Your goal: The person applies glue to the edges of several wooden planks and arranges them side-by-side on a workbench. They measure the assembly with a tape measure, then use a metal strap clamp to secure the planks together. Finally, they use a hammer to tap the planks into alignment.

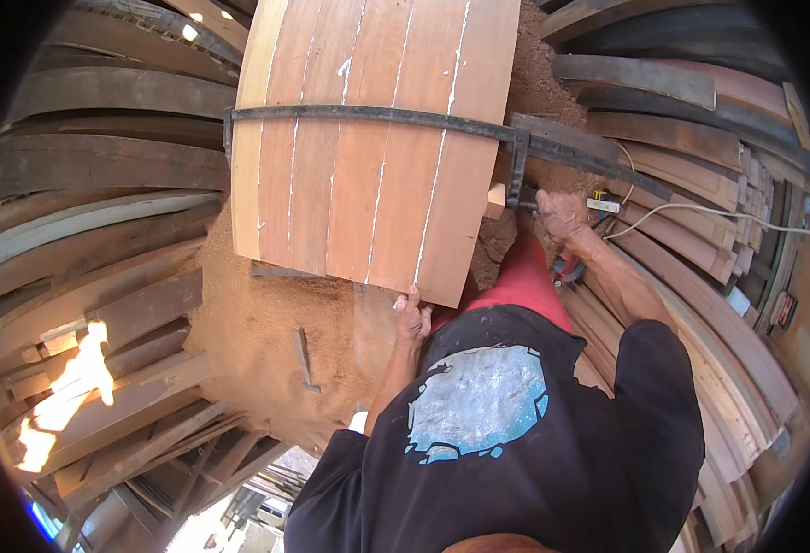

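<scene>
A wooden panel [368, 184] of several boards lies before me, with lines of white glue along its seams. Across it runs a dark metal bar clamp [377, 114], its jaws at the panel's two long sides. My right hand [562, 216] is closed round the screw handle end of the clamp, to the right of the panel. Beside that jaw sits a small wooden block [495, 200] against the panel's edge. At the panel's near end, my left hand [412, 319] grips the edge with curled fingers, one fingertip close to a glue line.
Stacked boards [101, 166] line the left side, and more timber [691, 304] fills the right. Sawdust [267, 341] covers the ground, where a thin metal piece [305, 359] lies. A pale cable [700, 212] crosses the right-hand stack near a yellow-and-black tool [602, 201].
</scene>
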`<state>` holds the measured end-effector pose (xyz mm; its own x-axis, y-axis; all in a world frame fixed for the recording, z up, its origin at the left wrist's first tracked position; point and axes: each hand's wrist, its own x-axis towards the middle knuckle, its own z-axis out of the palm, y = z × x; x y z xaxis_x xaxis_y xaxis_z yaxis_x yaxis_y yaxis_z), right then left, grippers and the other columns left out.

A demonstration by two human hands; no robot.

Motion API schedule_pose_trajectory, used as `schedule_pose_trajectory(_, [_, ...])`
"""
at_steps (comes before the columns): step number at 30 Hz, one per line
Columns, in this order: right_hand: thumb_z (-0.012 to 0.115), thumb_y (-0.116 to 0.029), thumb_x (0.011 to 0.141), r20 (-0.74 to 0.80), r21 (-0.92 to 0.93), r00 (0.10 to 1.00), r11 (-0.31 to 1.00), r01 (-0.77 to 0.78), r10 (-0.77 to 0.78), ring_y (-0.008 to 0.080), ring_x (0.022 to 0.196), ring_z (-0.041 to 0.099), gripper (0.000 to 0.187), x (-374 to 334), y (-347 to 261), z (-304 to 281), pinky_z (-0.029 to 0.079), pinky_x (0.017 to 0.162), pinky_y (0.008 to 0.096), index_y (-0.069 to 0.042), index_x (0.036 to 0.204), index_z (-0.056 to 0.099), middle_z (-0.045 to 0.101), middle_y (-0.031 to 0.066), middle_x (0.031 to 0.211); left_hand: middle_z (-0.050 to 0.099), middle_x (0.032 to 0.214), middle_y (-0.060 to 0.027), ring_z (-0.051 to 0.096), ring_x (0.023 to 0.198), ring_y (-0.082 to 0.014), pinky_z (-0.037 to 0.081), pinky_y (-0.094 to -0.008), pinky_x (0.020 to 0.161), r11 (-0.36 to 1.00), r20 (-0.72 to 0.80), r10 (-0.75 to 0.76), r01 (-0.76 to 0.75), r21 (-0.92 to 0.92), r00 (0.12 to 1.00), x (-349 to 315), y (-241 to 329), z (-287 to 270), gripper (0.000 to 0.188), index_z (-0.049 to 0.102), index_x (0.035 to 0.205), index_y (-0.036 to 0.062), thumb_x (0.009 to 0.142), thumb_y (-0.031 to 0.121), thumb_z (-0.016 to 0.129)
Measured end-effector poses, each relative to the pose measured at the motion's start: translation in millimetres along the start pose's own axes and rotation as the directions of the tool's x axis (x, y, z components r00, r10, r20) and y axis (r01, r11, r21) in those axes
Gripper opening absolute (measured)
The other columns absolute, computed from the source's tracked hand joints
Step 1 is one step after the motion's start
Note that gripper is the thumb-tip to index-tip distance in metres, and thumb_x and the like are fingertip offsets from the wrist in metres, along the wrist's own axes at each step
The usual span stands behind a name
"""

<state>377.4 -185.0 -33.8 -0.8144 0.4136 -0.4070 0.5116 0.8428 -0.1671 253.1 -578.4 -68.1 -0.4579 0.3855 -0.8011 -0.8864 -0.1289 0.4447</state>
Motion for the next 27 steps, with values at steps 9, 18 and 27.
schedule_pose_trajectory(9, [0.081, -0.031, 0.076, 0.698, 0.511, 0.632, 0.853, -0.110, -0.336, 0.0294, 0.066, 0.064, 0.036, 54.8, 36.7, -37.5, 0.049, 0.062, 0.0423, 0.000, 0.083, 0.066, 0.065, 0.0180, 0.070, 0.062, 0.120, -0.0078, 0.059, 0.111, -0.0243, 0.051, -0.0473, 0.091, 0.997, -0.164, 0.078, -0.076, 0.018, 0.983, 1.8, -5.7, 12.4, 0.045, 0.051, 0.122, 0.0064, 0.090, 0.028, 0.073])
schedule_pose_trajectory(18, [0.073, -0.027, 0.079, 0.007, 0.140, 0.985, 0.975, 0.170, -0.173, 0.0378, 0.084, 0.068, 0.029, -2.5, 16.5, -24.0, 0.053, 0.074, 0.0506, -0.008, 0.094, 0.057, 0.066, 0.0212, 0.081, 0.063, 0.117, -0.0074, 0.060, 0.107, -0.0234, 0.051, -0.0477, 0.083, 0.999, -0.184, 0.039, -0.034, 0.029, 0.982, 3.5, -7.7, 2.5, 0.041, 0.051, 0.117, 0.0072, 0.090, 0.029, 0.073])
schedule_pose_trajectory(27, [0.075, -0.020, 0.077, 0.355, 0.496, 0.850, 0.849, 0.180, -0.388, 0.0262, 0.057, 0.064, 0.021, 36.1, 47.0, -14.7, 0.051, 0.053, 0.0393, -0.004, 0.079, 0.061, 0.065, 0.0143, 0.066, 0.061, 0.112, -0.0056, 0.058, 0.102, -0.0208, 0.048, -0.0419, 0.078, 0.995, -0.248, 0.085, -0.070, 0.067, 0.965, 7.3, -16.4, 2.6, 0.048, 0.050, 0.116, 0.0053, 0.087, 0.034, 0.076])
